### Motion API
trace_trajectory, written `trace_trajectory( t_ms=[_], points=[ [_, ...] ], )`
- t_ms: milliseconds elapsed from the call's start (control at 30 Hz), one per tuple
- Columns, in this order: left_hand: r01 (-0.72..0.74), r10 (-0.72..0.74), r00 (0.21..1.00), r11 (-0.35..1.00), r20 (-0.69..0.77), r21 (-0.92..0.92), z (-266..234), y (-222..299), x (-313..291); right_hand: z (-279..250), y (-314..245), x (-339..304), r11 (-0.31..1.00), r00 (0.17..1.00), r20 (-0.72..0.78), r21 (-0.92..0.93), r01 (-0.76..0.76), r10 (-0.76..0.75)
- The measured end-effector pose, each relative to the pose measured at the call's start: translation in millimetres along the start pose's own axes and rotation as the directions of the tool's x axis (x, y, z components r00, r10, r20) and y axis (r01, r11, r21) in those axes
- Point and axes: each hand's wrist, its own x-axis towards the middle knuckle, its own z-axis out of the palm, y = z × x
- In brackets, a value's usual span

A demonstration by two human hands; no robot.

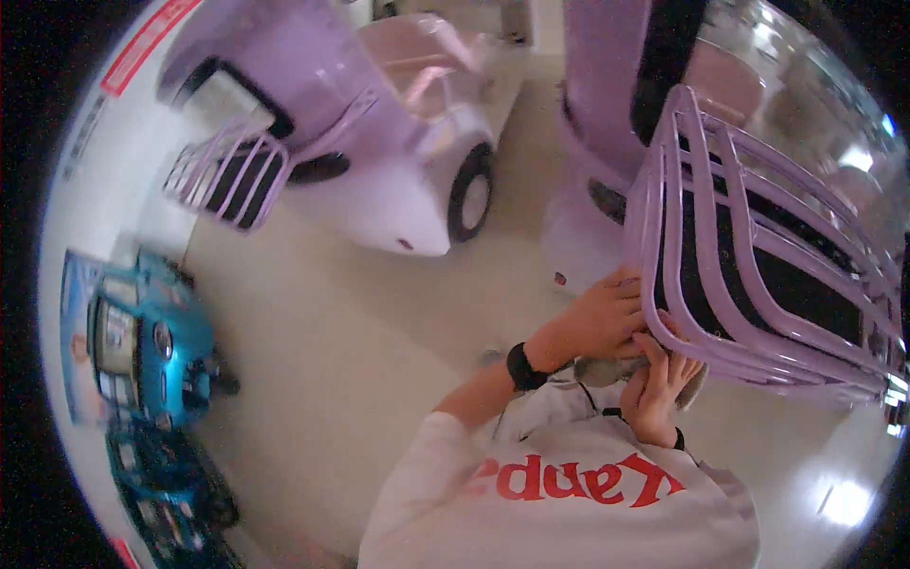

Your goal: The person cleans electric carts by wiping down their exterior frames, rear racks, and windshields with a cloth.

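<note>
A purple tubular metal rack point(706, 237), backed with black panels, juts out at the right from a purple vehicle point(602, 95). Its near lower corner is where both my hands meet. My left hand point(597, 318), with a black watch point(524, 367) on the wrist, has its fingers bent against the rack's edge. Just below and right of it, my right hand point(659, 384) is closed, fingertips up at the underside of the same corner. A dark band circles that wrist too. Whatever lies between the right fingers is hidden by the hands and the tubing.
A second purple-and-white small vehicle point(379, 190) stands farther off at the left, with its own purple rack point(230, 178). Along the left wall are a teal vehicle point(161, 346) and a darker one point(166, 474). Pale floor point(332, 351) runs between them.
</note>
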Motion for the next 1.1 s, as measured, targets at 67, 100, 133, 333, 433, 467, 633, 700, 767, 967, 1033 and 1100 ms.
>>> trace_trajectory(
  t_ms=[67,100,133,333,433,467,633,700,767,967,1033,1100],
  points=[
    [-0.043,0.049,0.994,0.997,0.093,-0.069,-3,-8,5,4,-4,5,0.999,0.997,-0.049,0.001,-0.053,0.053],
    [-0.063,0.08,0.981,0.993,0.175,-0.105,-3,-14,8,6,-7,10,0.999,0.994,-0.11,-0.028,-0.032,0.028],
    [-0.088,0.115,0.975,0.985,0.188,-0.149,-2,-16,10,7,-9,11,0.998,0.987,-0.161,-0.059,-0.015,0.005],
    [-0.153,0.224,0.962,0.917,0.156,-0.368,-5,-38,26,37,-31,15,0.952,0.881,-0.38,0.005,-0.305,0.284],
    [-0.279,0.354,0.931,0.85,0.091,-0.447,-5,-55,45,40,-44,36,0.89,0.855,-0.434,-0.212,-0.405,0.286],
    [-0.271,0.342,0.937,0.844,0.075,-0.464,-2,-59,46,40,-48,43,0.847,0.834,-0.476,-0.288,-0.446,0.278],
    [-0.337,0.409,0.911,0.812,0.054,-0.476,3,-81,50,46,-66,72,0.689,0.795,-0.526,-0.457,-0.563,0.302],
    [-0.277,0.417,0.896,0.793,0.153,-0.542,11,-91,52,53,-69,83,0.621,0.777,-0.545,-0.5,-0.604,0.317],
    [-0.312,0.434,0.896,0.767,0.094,-0.56,19,-97,54,59,-67,94,0.559,0.766,-0.558,-0.542,-0.628,0.319],
    [-0.306,0.359,0.932,0.856,0.056,-0.416,15,-133,67,90,-57,129,0.44,0.728,-0.599,-0.584,-0.683,0.335],
    [-0.378,0.379,0.924,0.892,-0.048,-0.246,9,-147,71,105,-44,125,0.465,0.673,-0.685,-0.517,-0.719,0.278],
    [-0.414,0.399,0.91,0.887,-0.112,-0.206,16,-175,70,120,-24,125,0.521,0.728,-0.682,-0.596,-0.611,0.073]
  ],
)
